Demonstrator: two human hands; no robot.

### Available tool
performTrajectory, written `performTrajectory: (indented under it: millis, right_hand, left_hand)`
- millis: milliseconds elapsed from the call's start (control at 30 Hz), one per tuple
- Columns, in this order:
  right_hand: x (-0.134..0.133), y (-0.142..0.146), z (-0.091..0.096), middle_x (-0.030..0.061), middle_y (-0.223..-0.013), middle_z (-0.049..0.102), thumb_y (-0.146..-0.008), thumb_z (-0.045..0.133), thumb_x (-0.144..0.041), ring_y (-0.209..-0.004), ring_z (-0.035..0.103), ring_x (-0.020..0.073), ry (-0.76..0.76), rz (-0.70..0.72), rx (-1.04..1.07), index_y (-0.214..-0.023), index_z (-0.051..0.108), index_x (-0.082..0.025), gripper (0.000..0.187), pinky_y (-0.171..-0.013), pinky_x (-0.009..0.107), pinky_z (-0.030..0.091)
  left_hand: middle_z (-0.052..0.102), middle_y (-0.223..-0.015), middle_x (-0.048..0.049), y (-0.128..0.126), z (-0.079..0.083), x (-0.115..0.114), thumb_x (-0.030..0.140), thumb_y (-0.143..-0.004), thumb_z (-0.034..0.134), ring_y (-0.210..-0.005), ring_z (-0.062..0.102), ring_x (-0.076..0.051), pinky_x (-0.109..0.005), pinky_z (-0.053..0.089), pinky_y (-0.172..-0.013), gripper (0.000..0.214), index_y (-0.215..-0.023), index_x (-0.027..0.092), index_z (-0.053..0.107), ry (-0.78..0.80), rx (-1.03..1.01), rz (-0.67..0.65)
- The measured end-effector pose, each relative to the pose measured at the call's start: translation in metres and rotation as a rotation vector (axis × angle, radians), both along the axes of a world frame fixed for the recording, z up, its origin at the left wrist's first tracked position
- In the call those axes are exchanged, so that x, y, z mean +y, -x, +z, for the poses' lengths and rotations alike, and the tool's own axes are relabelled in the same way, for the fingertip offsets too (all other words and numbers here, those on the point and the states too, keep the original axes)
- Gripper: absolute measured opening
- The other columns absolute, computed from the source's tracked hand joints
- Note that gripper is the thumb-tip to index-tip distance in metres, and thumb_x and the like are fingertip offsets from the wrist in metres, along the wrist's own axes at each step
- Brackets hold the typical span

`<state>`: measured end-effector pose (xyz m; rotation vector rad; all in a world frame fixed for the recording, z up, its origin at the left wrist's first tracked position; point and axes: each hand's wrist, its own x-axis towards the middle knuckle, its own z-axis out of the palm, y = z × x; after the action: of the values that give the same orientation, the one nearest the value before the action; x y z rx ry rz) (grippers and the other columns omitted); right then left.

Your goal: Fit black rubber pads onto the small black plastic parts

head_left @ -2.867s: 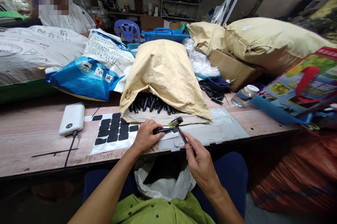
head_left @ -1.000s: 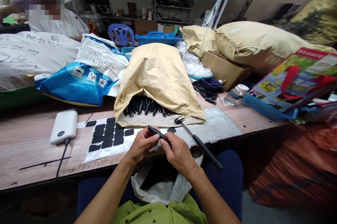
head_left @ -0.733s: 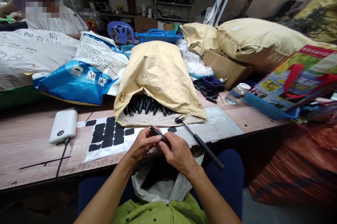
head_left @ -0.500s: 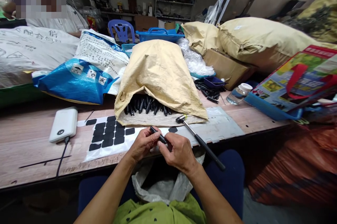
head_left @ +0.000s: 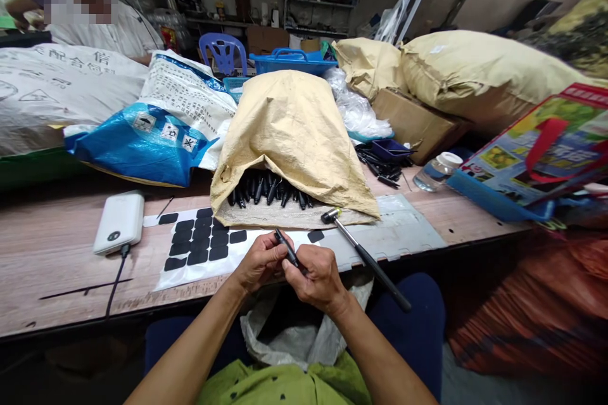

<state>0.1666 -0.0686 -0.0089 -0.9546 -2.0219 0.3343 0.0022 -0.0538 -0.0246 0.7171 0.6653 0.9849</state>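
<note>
- A slim black part [head_left: 286, 248] is pinched by both hands. The left hand [head_left: 259, 262] is closed on its middle and the right hand [head_left: 317, 277] on its near end, so no fingers are left free.
- The part is held tilted, far end up, just above the near edge of the worktop [head_left: 57, 265].
- The step in hand is judged to be fine fingertip work on that part. It is best done with the left pinch kept still and only the right fingertips moved (the near end is hidden under them).
- 1 small hammer [head_left: 365, 257] is seen lying just right of the hands, its handle overhanging the near edge.
- 1 white sheet of black pads [head_left: 199, 243] is laid just left of the hands.
- Behind them, 1 tan sack [head_left: 294, 132] is seen with more black parts [head_left: 268, 189] at its mouth.
</note>
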Motion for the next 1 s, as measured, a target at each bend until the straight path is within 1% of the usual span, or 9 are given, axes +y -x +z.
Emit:
performTrajectory:
  millis: [100, 200, 300, 433, 567, 700, 867, 933, 1000]
  right_hand:
    - [-0.001, 0.002, -0.001, -0.0051, -0.055, 0.038, -0.091, 0.056, -0.028, -0.05, 0.035, 0.0094, 0.019, 0.009, 0.037, -0.061, 0.034, -0.023, 0.037, -0.054, 0.027, 0.025]
    - [-0.001, 0.0, 0.001, -0.0048, -0.055, 0.041, -0.093, 0.056, -0.029, -0.05, 0.035, 0.0092, 0.044, -0.019, -0.005, -0.062, 0.036, -0.022, 0.038, -0.054, 0.027, 0.025]
    - [-0.002, -0.005, 0.007, -0.0029, -0.058, 0.048, -0.095, 0.056, -0.034, -0.054, 0.04, 0.0104, 0.061, -0.083, -0.108, -0.064, 0.042, -0.022, 0.036, -0.057, 0.028, 0.025]
    - [-0.003, -0.008, 0.011, -0.001, -0.059, 0.053, -0.093, 0.062, -0.047, -0.057, 0.047, 0.0123, 0.08, -0.169, -0.223, -0.066, 0.046, -0.021, 0.041, -0.059, 0.029, 0.025]
    - [-0.003, -0.004, 0.013, -0.0007, -0.059, 0.055, -0.094, 0.061, -0.047, -0.056, 0.046, 0.0122, 0.114, -0.214, -0.233, -0.065, 0.048, -0.021, 0.041, -0.059, 0.03, 0.023]
    - [-0.003, -0.001, 0.012, -0.0008, -0.06, 0.052, -0.094, 0.059, -0.043, -0.057, 0.044, 0.0125, 0.133, -0.225, -0.196, -0.064, 0.046, -0.021, 0.039, -0.06, 0.029, 0.024]
    - [-0.003, -0.003, 0.008, -0.002, -0.058, 0.048, -0.094, 0.057, -0.039, -0.055, 0.04, 0.0119, 0.156, -0.213, -0.143, -0.062, 0.041, -0.021, 0.04, -0.059, 0.029, 0.025]
    - [-0.003, -0.004, 0.007, -0.0019, -0.058, 0.049, -0.093, 0.058, -0.038, -0.056, 0.041, 0.012, 0.155, -0.212, -0.158, -0.063, 0.043, -0.021, 0.038, -0.059, 0.029, 0.025]
    - [-0.003, -0.006, 0.009, -0.0015, -0.06, 0.052, -0.093, 0.06, -0.037, -0.057, 0.044, 0.0124, 0.14, -0.214, -0.202, -0.065, 0.046, -0.021, 0.035, -0.06, 0.029, 0.025]
  left_hand:
    - [0.056, -0.063, 0.0016, 0.001, -0.001, 0.0, 0.042, -0.07, 0.088, -0.051, 0.048, -0.007, -0.018, 0.039, -0.05, 0.039, -0.081, 0.011, 0.067, -0.015, -0.007, -0.012]
    - [0.059, -0.065, 0.0011, -0.001, 0.003, 0.001, 0.041, -0.071, 0.088, -0.053, 0.052, -0.007, -0.019, 0.043, -0.053, 0.038, -0.081, 0.011, 0.066, 0.021, -0.01, 0.03]
    - [0.061, -0.066, 0.0013, -0.006, 0.006, 0.002, 0.039, -0.07, 0.089, -0.055, 0.056, -0.008, -0.019, 0.046, -0.056, 0.038, -0.082, 0.012, 0.065, 0.057, -0.003, 0.074]
    - [0.064, -0.067, 0.0, -0.01, 0.007, 0.003, 0.042, -0.07, 0.089, -0.056, 0.06, -0.011, -0.02, 0.047, -0.054, 0.041, -0.083, 0.013, 0.064, 0.08, 0.041, 0.073]
    - [0.064, -0.068, 0.0008, -0.011, 0.008, 0.003, 0.042, -0.067, 0.091, -0.057, 0.061, -0.011, -0.021, 0.049, -0.056, 0.044, -0.082, 0.014, 0.062, 0.124, 0.048, 0.095]
    - [0.058, -0.065, 0.0048, -0.009, 0.005, 0.003, 0.04, -0.067, 0.091, -0.052, 0.054, -0.007, -0.018, 0.046, -0.052, 0.043, -0.08, 0.015, 0.058, 0.129, 0.039, 0.11]
    - [0.049, -0.059, 0.0084, -0.007, -0.002, 0.004, 0.039, -0.074, 0.087, -0.043, 0.041, -0.003, -0.016, 0.036, -0.042, 0.038, -0.079, 0.017, 0.056, 0.046, 0.07, 0.091]
    - [0.048, -0.059, 0.0083, -0.008, -0.001, 0.004, 0.04, -0.074, 0.086, -0.043, 0.04, -0.004, -0.016, 0.033, -0.04, 0.038, -0.078, 0.017, 0.056, 0.038, 0.084, 0.082]
    - [0.05, -0.06, 0.0075, -0.009, 0.003, 0.003, 0.041, -0.072, 0.087, -0.045, 0.043, -0.005, -0.016, 0.034, -0.041, 0.04, -0.077, 0.017, 0.056, 0.059, 0.087, 0.095]
